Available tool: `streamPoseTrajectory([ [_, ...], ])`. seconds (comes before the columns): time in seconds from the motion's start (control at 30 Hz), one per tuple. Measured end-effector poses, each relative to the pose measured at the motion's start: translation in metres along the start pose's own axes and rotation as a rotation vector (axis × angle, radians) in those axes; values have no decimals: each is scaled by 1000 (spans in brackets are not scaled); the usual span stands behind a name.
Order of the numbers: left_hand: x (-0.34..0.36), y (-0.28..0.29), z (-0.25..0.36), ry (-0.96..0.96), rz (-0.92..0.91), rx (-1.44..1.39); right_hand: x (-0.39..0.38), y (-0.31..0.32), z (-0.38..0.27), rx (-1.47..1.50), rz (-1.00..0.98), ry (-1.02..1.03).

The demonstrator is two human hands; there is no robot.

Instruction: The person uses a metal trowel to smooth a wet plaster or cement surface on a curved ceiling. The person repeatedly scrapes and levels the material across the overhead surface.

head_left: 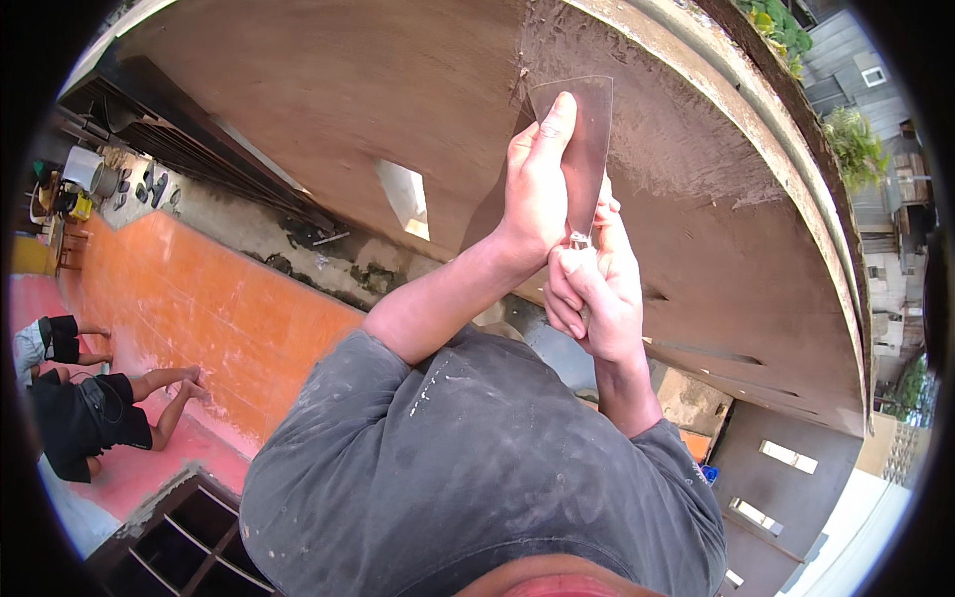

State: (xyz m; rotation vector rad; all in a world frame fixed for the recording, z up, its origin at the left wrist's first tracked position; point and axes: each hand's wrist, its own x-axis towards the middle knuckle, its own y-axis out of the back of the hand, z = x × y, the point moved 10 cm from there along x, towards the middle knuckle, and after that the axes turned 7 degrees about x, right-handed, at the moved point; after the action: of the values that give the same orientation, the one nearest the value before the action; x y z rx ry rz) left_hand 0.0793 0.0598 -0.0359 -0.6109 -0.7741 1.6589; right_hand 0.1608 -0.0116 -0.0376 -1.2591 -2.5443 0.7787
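Note:
A trowel [589, 139] with a thin, flat blade, wide at its far end and narrowing to a metal neck, is held up in front of my chest. My right hand [597, 289] is closed round its handle, just below the neck; the fingers cover most of the handle. Against the blade lies my left hand [537, 189], its thumb pressed on the face and its other fingers partly hidden. Beyond both hands is a brown plastered wall [686, 259]. A rougher, darker plaster patch [657, 129] lies beside the blade.
A curved ledge [796, 169] bounds the wall at the right, with plants and buildings below. At left, two people sit beside an orange floor [229, 289]. Dark grating [189, 527] lies at lower left. The wall has a small opening [403, 194].

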Motion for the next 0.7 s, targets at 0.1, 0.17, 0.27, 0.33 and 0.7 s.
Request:
streamPoseTrajectory([
  [0.1,-3,-4,1,42,8,-51,-1,-7,-5,-17,8,10],
  [0.17,-3,-3,-3,35,-9,-28,-2,0,-1,-10,21,16],
  [0.27,-3,-3,-2,27,-27,-34,-5,-4,-1,-22,16,10],
  [0.33,-4,-3,-2,27,-29,-25,-6,-5,-1,-37,20,21],
  [0.7,5,0,9,-32,-1,-28,7,-5,-5,-72,10,23],
])
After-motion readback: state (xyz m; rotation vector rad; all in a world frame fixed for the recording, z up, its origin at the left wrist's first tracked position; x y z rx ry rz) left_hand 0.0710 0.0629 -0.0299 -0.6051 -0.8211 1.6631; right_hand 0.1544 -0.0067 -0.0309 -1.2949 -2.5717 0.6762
